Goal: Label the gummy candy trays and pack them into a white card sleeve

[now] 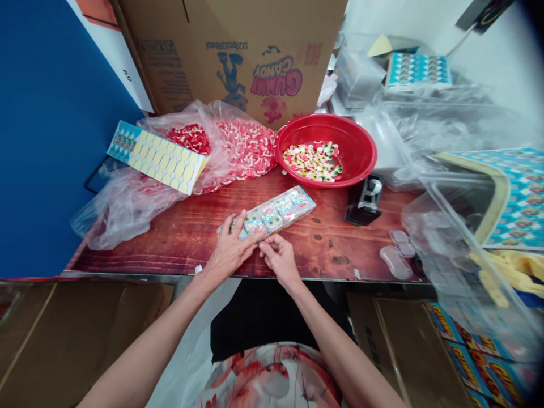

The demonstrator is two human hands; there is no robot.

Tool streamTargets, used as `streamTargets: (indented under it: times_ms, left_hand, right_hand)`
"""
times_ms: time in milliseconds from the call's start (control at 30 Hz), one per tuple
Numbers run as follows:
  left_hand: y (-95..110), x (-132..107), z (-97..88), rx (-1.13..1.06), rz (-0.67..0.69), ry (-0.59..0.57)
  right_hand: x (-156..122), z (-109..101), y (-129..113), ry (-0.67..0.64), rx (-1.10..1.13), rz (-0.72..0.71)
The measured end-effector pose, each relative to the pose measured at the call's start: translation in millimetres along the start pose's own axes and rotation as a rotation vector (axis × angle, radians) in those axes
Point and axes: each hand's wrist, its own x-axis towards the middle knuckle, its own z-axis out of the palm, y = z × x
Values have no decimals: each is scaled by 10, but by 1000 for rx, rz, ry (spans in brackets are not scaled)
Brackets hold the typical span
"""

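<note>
Fingers [238, 226] of my left hand [227, 252] lie flat and spread on the near end of the long clear plastic tray of candy cups [272, 214], pressing it down on the dark red wooden table [187, 238] in the middle of the frame. My right hand [280, 258] pinches the tray's near edge with narrow, curled fingers. Just above the tray sits a round red plastic bowl [361, 150] with gummy candies [313, 161] inside. A clear bag of red and white sweets [246, 147] lies at the upper left. A small black tape holder [364, 201] stands right of the tray.
</note>
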Motion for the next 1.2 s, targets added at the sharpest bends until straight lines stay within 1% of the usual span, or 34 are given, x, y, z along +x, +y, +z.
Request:
streamTargets:
  times_ms: [133,267,367,433,467,533,633,700,767,867,933,1000,1100,1200]
  left_hand:
    - [-17,-10,-4,-37,-20,-29]
    - [-46,-23,-10,-50,-22,-66]
    - [-47,-16,-46,-96,-26,-84]
    - [-35,1,-88,-156,-37,-86]
    - [-30,11,-110,-197,-51,-80]
    - [-34,27,-148,-289,-109,-46]
    - [-115,11,-170,-383,-238,49]
    - [-211,-38,-160,-418,-331,102]
    - [-302,-109,-146,-493,-428,120]
    - [-336,-222,-146,-659,-558,131]
    - [-256,-279,-151,-711,-594,153]
    - [-98,-308,-129,-718,-602,192]
    - [221,-285,-9,-754,-620,238]
    - [521,-208,162,-853,-679,240]
  right_hand:
    - [33,3,8,83,-179,-33]
    - [3,12,-132,149,-540,-112]
    - [-25,19,-243,198,-823,-92]
    - [-30,-2,-278,215,-939,-60]
    - [-30,-23,-281,214,-962,-54]
    - [-39,-75,-260,209,-916,-89]
    - [-96,-100,-169,221,-648,-153]
    - [-149,-38,-79,214,-456,-149]
    - [-178,68,11,207,-333,-135]
    - [-105,182,80,214,-280,-148]
    - [18,160,51,214,-317,-176]
    - [160,62,-32,187,-386,-214]
    - [305,-155,-202,99,-485,-259]
    - [299,-426,-397,74,-545,-278]
